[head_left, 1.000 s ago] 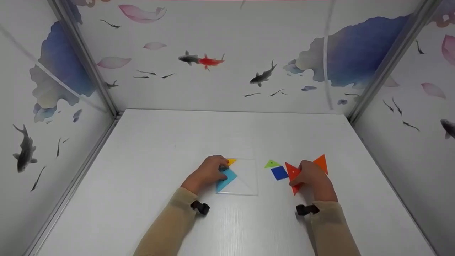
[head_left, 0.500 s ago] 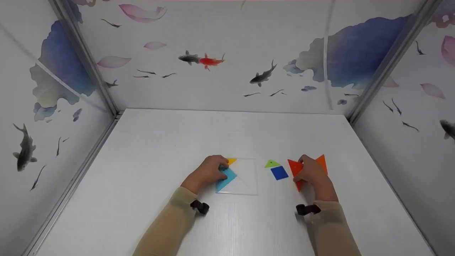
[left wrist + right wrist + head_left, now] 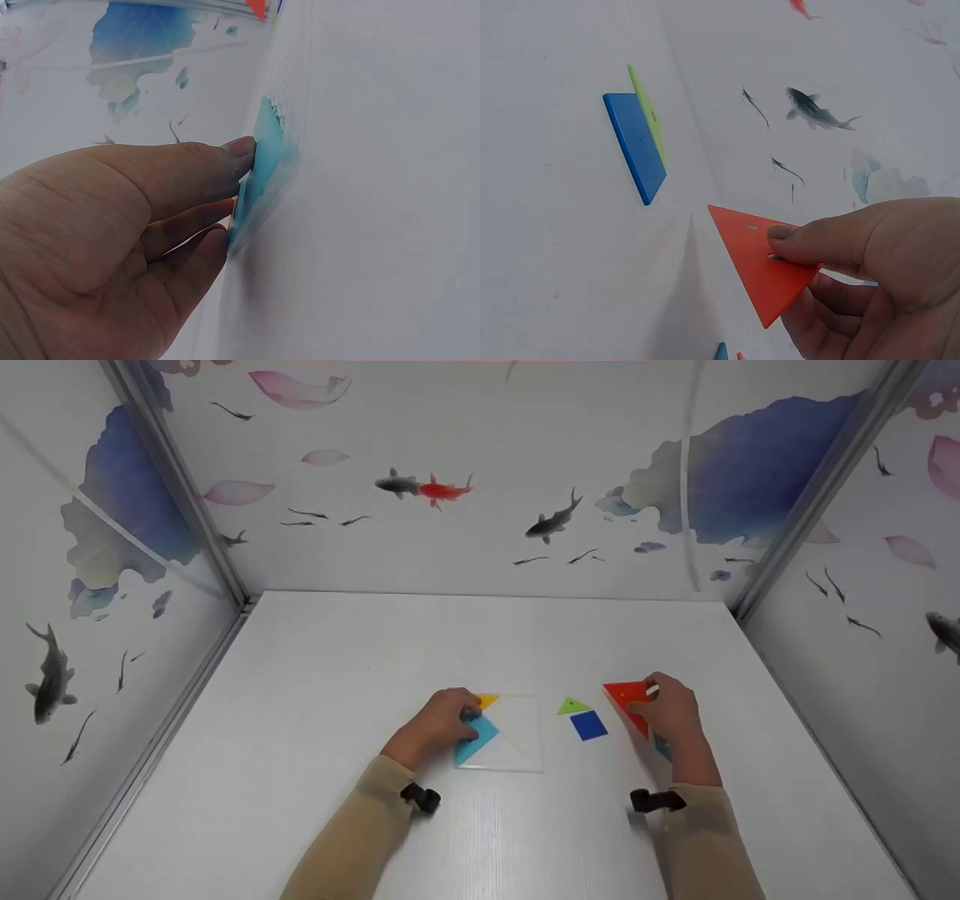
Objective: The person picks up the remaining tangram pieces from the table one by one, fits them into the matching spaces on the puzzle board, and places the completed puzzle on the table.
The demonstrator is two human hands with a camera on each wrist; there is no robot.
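My left hand [image 3: 439,725] holds the left edge of a clear square tangram tray [image 3: 517,770], its thumb on a light blue tangram piece [image 3: 480,737]. A yellow piece [image 3: 487,700] shows beyond those fingers. In the left wrist view, the thumb lies on the light blue piece [image 3: 267,150] while other fingers meet the tray's edge. My right hand [image 3: 675,712] pinches a red triangle [image 3: 626,695] between thumb and fingers. That triangle [image 3: 757,262] is raised off the table, above its shadow, in the right wrist view.
Left of the right hand lie a green triangle [image 3: 574,706] and a blue tangram piece [image 3: 589,725]. A teal piece [image 3: 661,746] is partly hidden by the right hand. An orange tip [image 3: 740,356] shows low in the right wrist view. Printed walls [image 3: 465,562] enclose the white table [image 3: 360,637].
My right hand has turned the red triangle and moved it up and away from me. The teal piece has come into view; the hand now hides the orange piece. The left hand stays put.
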